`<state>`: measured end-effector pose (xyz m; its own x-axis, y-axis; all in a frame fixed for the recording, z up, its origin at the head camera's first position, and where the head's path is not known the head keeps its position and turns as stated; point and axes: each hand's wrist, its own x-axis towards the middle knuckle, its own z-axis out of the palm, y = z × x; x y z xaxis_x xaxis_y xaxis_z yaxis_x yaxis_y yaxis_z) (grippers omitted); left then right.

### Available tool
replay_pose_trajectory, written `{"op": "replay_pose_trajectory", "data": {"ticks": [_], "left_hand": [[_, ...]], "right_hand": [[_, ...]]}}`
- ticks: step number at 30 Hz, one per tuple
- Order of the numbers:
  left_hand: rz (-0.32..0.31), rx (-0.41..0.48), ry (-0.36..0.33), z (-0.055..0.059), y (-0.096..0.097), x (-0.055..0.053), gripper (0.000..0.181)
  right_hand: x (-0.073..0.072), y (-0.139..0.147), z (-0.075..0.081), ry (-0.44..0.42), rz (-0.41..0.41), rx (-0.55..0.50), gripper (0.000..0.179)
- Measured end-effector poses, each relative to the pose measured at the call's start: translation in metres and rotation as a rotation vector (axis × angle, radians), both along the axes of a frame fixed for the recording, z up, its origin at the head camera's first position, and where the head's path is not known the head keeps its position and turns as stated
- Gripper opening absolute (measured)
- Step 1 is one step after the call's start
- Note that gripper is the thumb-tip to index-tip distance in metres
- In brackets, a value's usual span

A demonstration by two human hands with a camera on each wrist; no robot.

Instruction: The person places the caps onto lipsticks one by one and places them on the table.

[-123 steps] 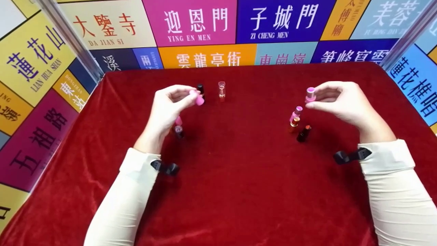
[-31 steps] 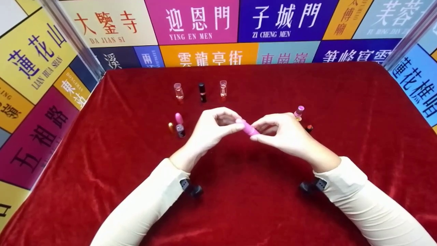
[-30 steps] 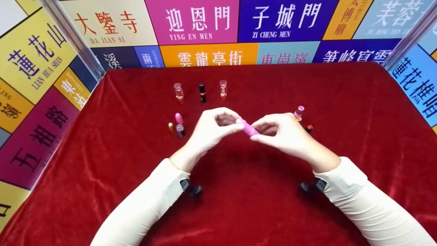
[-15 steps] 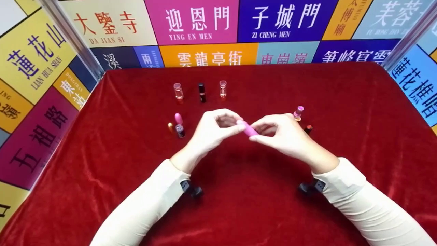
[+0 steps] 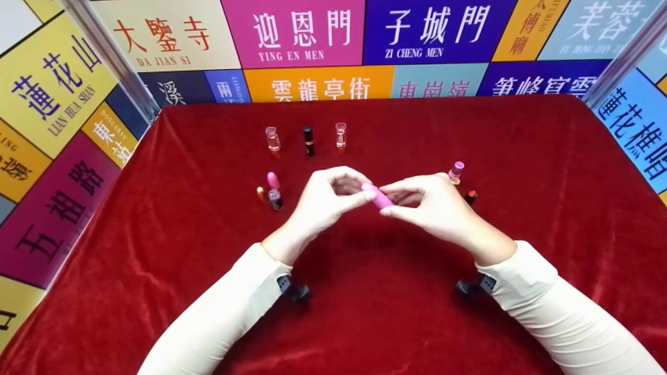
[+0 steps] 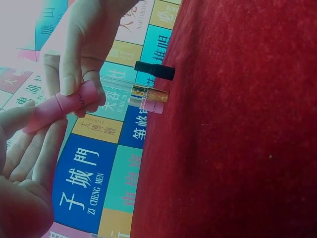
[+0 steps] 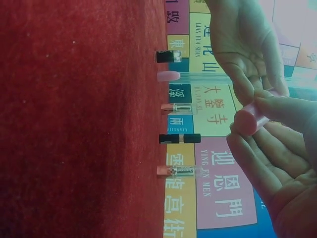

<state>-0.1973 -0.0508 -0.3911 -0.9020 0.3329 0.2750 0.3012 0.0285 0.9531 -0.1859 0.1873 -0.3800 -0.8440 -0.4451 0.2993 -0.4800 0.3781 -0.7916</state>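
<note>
Both hands meet above the middle of the table around one pink lipstick [image 5: 382, 199]. My left hand [image 5: 333, 195] pinches its cap end between thumb and fingers. The base end is pinched by my right hand [image 5: 435, 203]. In the left wrist view the cap sits on the base, with a thin seam [image 6: 59, 104] between them. The right wrist view shows the round base end [image 7: 246, 122] facing the camera. Beyond the right hand stand an uncapped pink lipstick [image 5: 457, 169], a partly hidden gold one [image 5: 455, 181] and a black one with a red tip [image 5: 471, 196].
Left of the hands stand a pink cap [image 5: 273, 180], a gold cap [image 5: 260, 194] and a clear-and-black cap [image 5: 275, 199]. Farther back are two clear-topped lipsticks, one left [image 5: 273, 142], and a black lipstick [image 5: 308, 140]. Red velvet [image 5: 365, 312] covers the table; printed panels [image 5: 292, 34] rise behind.
About four seconds ago the hands were apart, the left with the pink cap, the right with the uncapped lipstick. They came together and the cap went on. Over the last second they barely shifted.
</note>
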Motion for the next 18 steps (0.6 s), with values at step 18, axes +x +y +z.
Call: {"op": "replay_pose_trajectory", "data": {"ticks": [18], "left_hand": [[-0.001,-0.058,0.006,0.0002,0.0007,0.0035,0.017]], "right_hand": [[-0.0004,0.0005,-0.0003,0.054,0.032,0.034,0.029]]}}
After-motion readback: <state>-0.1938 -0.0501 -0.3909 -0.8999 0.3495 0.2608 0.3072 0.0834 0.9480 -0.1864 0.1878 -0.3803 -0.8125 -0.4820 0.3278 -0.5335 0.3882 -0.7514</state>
